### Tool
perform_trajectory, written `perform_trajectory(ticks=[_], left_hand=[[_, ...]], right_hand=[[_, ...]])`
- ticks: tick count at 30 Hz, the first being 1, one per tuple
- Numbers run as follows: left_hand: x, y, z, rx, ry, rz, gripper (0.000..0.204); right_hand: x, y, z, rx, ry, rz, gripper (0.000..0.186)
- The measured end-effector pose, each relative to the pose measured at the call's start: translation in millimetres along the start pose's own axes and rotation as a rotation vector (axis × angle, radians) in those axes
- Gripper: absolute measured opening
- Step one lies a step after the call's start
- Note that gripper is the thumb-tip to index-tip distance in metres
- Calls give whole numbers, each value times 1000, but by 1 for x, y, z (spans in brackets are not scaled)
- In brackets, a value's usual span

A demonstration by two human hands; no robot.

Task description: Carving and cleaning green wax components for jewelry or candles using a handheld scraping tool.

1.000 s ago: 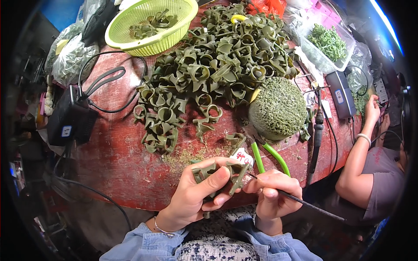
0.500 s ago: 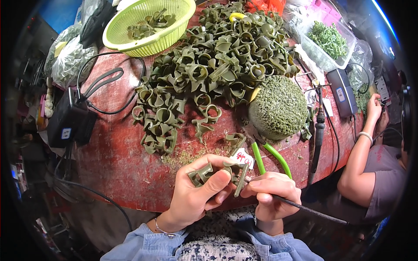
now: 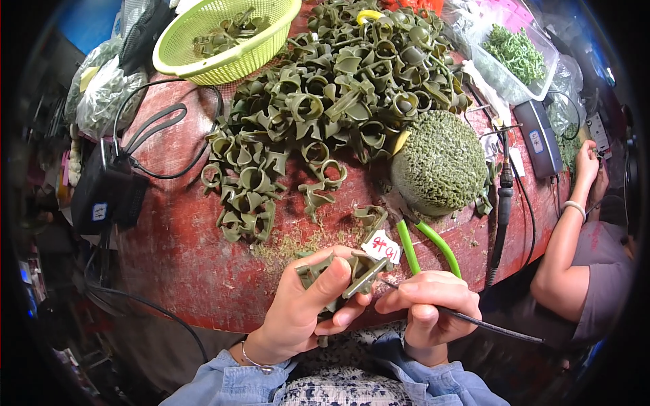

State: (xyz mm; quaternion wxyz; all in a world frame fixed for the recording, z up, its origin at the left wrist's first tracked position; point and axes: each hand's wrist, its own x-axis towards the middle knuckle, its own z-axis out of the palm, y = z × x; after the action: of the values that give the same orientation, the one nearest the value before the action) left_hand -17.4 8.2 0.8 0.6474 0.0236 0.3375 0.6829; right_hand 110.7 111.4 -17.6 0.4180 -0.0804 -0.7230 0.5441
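My left hand (image 3: 294, 308) is closed on an olive-green curled plastic piece (image 3: 367, 276), its thumb pressed against it. My right hand (image 3: 433, 304) pinches a thin dark rod-like tool (image 3: 504, 328); the tool's tip lies near the piece's right end, and I cannot tell whether they touch. Just beyond my fingers lie a white tag with red writing (image 3: 382, 247), a loose green piece (image 3: 371, 216) and pliers with bright green handles (image 3: 437, 247). A big pile of similar green pieces (image 3: 325, 101) covers the table's far middle.
A crumbly green round block (image 3: 440, 166) sits right of the pile. A yellow-green basket (image 3: 183, 64) stands far left. Black power units (image 3: 108, 183) flank the work, with cables. A cabled black handle tool (image 3: 502, 203) lies at right, near a co-worker's arm (image 3: 565, 237).
The green piece has turned in my left hand, its flat edge now tilting up to the right. My right hand has drawn slightly right and away with the rod.
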Motion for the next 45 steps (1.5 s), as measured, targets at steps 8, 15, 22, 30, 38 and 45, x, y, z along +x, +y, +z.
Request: perform_trajectory(ticks=[8,15,22,30,38,45], left_hand=[[1,0,0,22,33,-42,43],[0,0,1,10,34,-50,43],[1,-1,-1,-50,7,-36,39],[4,-1,3,-43,61,-16,36],[1,-4,5,96,102,87,33],[0,-8,9,91,104,148,26]], right_hand=[[-4,1,-4,-71,8,-4,21],[-9,1,-2,-144,25,63,24],[-7,0,4,-154,113,90,16],[-8,1,5,-184,138,82,16],[1,0,2,-116,-3,-42,17],[-7,1,12,-259,243,-43,28]])
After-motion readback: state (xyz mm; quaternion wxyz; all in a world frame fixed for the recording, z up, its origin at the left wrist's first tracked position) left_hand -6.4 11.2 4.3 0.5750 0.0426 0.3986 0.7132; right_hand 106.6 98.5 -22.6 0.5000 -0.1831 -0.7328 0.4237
